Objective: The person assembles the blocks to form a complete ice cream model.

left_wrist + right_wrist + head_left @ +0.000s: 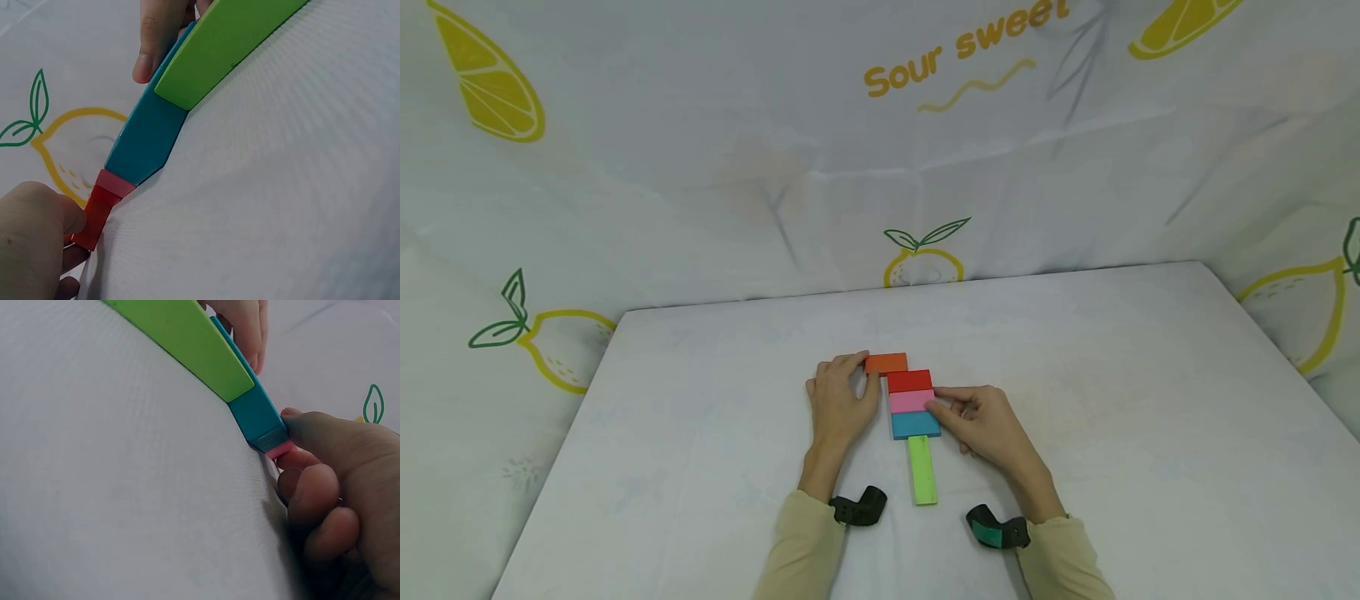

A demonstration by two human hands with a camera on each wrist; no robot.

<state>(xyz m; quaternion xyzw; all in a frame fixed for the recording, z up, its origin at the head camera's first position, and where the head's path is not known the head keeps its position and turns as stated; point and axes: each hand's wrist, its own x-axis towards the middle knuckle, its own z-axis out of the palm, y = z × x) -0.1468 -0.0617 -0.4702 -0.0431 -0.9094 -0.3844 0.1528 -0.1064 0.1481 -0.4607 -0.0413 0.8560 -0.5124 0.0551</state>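
Note:
Flat coloured blocks form a column on the white table. A lime green block (922,471) stands lengthwise at the near end. Beyond it lie a blue block (916,426), a pink block (907,402) and a red block (909,381), crosswise and edge to edge. An orange block (887,363) sits past the red one, offset to the left. My left hand (841,400) pinches the orange block's left end between thumb and forefinger. With thumb and forefinger, my right hand (988,421) pinches the right end of the pink block, its forefinger beside the red one.
The white table (700,467) extends around the blocks, its back edge meeting a white cloth (685,208) printed with lemons. Black wrist bands (861,507) sit on both forearms, near the lime green block.

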